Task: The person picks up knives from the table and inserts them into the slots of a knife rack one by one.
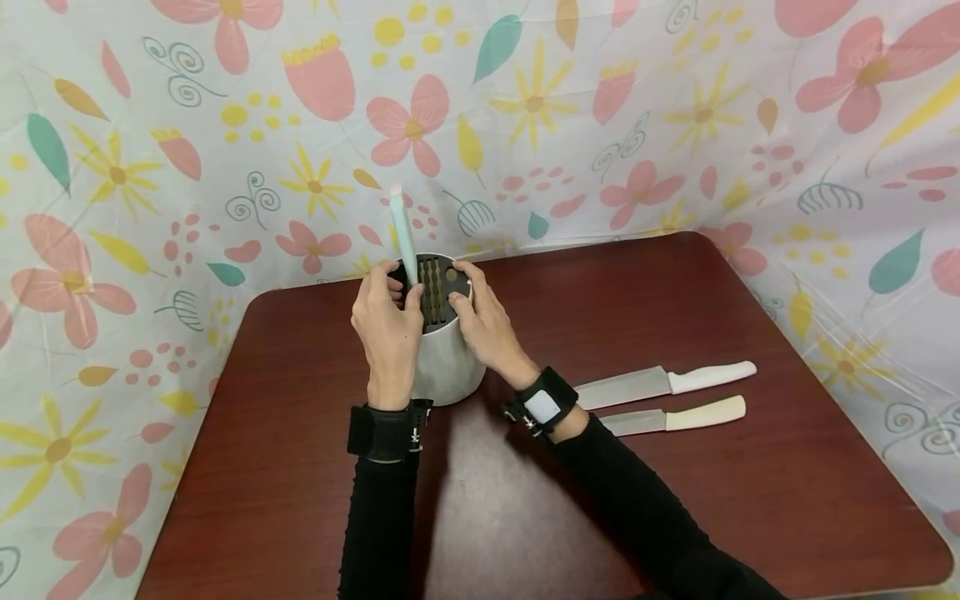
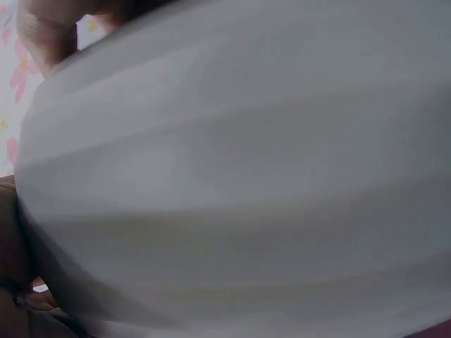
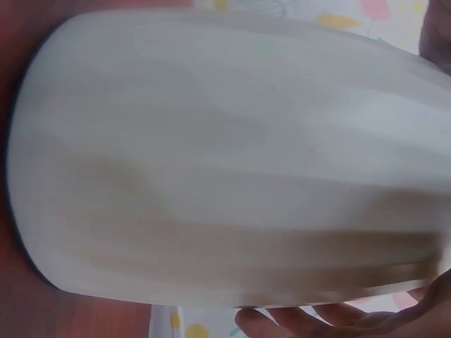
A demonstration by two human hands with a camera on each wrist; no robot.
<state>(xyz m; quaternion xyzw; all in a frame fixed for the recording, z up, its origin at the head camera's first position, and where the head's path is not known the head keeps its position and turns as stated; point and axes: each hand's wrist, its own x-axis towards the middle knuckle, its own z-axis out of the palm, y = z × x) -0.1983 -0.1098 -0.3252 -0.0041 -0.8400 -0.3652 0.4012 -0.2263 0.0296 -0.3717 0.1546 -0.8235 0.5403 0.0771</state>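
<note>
A round, pale grey-white knife holder (image 1: 448, 371) with a dark slotted top (image 1: 433, 292) stands on the table. From its slots rises a light blue handle (image 1: 403, 233) with a pale end, tilted slightly left. My left hand (image 1: 388, 333) grips the holder's left rim, its thumb close beside the base of that handle. On the opposite rim, my right hand (image 1: 487, 325) holds on with its thumb over the slotted top and its fingers round the far side. The holder's pale, faintly ribbed wall (image 2: 232, 176) fills most of both wrist views, hiding much of the hands.
Two knives lie right of the holder: one with a white handle (image 1: 712, 377), one with a cream handle (image 1: 707, 413). My right forearm partly covers their blades. Behind the reddish-brown table (image 1: 300, 483) hangs a flower-patterned cloth (image 1: 525, 108).
</note>
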